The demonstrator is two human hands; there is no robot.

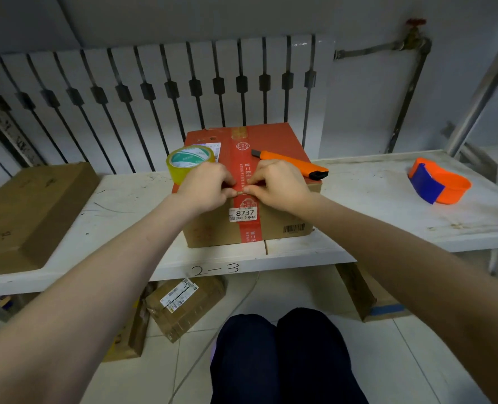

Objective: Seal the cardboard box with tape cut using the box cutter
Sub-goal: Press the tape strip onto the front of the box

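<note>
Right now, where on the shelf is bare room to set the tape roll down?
Bare white shelf lies between the cardboard box and the orange-and-blue dispenser, and left of the box before the flat brown carton. The box top is crowded.

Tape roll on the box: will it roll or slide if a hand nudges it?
The tape roll seems to lie tilted at the cardboard box's left edge, so a nudge may tip it off. On its rim it would likely roll. The hollow core suggests it is light.
</note>
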